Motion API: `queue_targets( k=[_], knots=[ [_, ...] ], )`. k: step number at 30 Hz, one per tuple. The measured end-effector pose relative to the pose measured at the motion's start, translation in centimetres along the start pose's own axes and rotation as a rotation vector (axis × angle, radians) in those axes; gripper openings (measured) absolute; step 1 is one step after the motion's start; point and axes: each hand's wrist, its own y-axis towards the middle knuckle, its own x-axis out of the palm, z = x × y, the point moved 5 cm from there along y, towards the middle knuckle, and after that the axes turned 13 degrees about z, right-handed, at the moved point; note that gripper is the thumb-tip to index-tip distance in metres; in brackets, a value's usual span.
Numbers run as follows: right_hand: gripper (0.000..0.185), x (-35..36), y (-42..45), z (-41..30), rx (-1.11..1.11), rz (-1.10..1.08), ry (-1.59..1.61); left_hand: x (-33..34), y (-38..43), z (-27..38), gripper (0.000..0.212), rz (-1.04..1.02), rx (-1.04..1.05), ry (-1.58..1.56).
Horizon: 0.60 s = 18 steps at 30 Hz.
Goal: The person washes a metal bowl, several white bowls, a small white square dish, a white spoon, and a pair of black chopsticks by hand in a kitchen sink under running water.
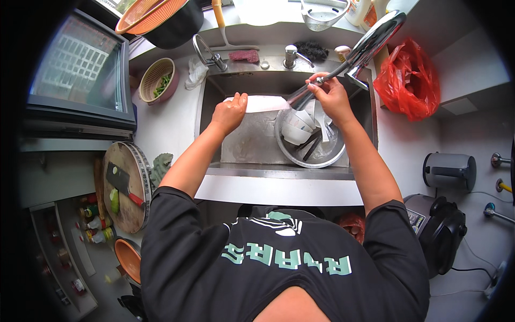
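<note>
My right hand point(332, 94) grips the pull-out spray head point(301, 96) of the chrome kitchen faucet point(374, 40), its nozzle angled down to the left over the steel sink point(245, 141). At the sink's left side, my left hand point(230, 114) holds the left end of a white dish point(264, 104), perhaps a plate; its exact shape cannot be told. Under the spray head sits a round metal basin point(280, 147). Stacked white bowls point(297, 131), a white spoon point(324, 131) and dark chopsticks point(312, 149) lie in it. Whether water is running is unclear.
Behind the sink are a small gooseneck tap point(217, 62), a pink cloth point(244, 56) and a soap dispenser point(290, 56). A basket of green vegetables point(145, 82) stands left. A red plastic bag point(406, 84) is at right. A cleaver point(118, 177) lies on the round chopping board point(132, 215).
</note>
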Motion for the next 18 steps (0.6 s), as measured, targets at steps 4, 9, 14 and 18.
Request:
queue_targets(
  k=[4,9,14,18],
  knots=[
    [0.011,3.1,0.1,-0.9,0.178,-0.002,0.162,0.9,0.7,1.1,0.031,-0.061,0.075,0.042],
    [0.011,4.7,1.5,-0.3,0.185,0.044,0.214,2.6,1.1,2.7,0.029,-0.086,0.147,-0.07],
    [0.015,3.6,2.7,0.8,0.012,0.09,0.111,1.2,0.7,3.0,0.034,0.008,0.224,-0.125],
    [0.016,2.0,3.6,1.6,-0.133,0.155,-0.037,0.2,0.6,2.6,0.038,0.027,0.299,-0.157]
  ],
)
